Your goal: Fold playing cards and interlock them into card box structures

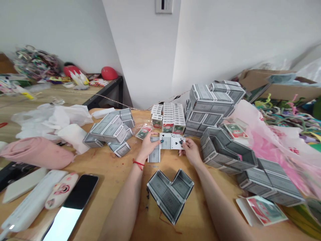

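Between my two hands is a short row of playing cards (166, 143), some showing patterned grey backs and one a spade face. My left hand (149, 144) pinches the row's left end, its thumb on top; another card (154, 156) hangs upright below that hand. At the right end, my right hand (188, 149) grips the spade card between thumb and fingers. Closer to me on the table lies a heart-shaped open box (170, 195) made of grey-backed cards. Part of the cards is hidden by my fingers.
Card boxes (173, 115) stand in rows behind my hands. Folded-card structures are stacked at right (210, 103) and left (110, 129). A phone (75, 204), white power strip (35, 201) and pink roll (37, 152) lie left. An opened card box (267, 209) lies front right.
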The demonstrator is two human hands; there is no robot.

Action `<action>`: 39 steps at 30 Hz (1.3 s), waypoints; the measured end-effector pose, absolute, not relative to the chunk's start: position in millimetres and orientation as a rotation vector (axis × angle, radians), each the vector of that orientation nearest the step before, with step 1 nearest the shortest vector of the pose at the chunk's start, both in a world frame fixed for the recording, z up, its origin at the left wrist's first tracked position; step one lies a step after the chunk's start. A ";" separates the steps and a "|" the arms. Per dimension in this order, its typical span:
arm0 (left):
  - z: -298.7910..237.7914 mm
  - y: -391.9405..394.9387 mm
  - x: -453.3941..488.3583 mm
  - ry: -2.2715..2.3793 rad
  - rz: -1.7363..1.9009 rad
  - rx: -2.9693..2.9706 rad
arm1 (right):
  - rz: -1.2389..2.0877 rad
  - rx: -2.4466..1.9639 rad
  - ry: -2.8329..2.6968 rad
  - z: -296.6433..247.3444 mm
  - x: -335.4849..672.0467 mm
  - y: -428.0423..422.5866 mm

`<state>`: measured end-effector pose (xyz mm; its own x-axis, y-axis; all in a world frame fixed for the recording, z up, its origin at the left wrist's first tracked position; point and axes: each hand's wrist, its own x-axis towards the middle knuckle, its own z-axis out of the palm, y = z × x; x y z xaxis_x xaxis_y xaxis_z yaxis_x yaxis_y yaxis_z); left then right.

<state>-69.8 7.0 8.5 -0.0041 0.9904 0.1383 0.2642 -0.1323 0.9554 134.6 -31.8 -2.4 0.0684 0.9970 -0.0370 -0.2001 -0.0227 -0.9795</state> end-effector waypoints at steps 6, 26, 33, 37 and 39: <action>9.0 4.7 -69.4 1.160 1.101 1.356 | 1.354 -1.069 -0.975 -6.3 137.5 -30.8; 12.6 1.2 -65.6 1.178 1.047 1.244 | 1.386 -1.082 -0.996 -4.8 137.9 -29.1; 12.7 -0.9 -62.2 1.177 1.029 1.292 | 1.316 -1.160 -1.126 -0.3 131.1 -31.4; 13.5 -2.2 -61.3 1.129 1.051 1.315 | 1.308 -1.185 -1.140 2.6 129.6 -33.1; 14.7 -3.1 -59.9 1.134 1.057 1.318 | 1.316 -1.180 -1.135 3.8 129.3 -33.9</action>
<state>-59.9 -3.1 14.7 0.1604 0.9870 -0.0114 0.0578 0.0021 0.9983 129.3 -33.9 3.8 -0.0304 0.9975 -0.0638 -0.0833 -0.0661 -0.9943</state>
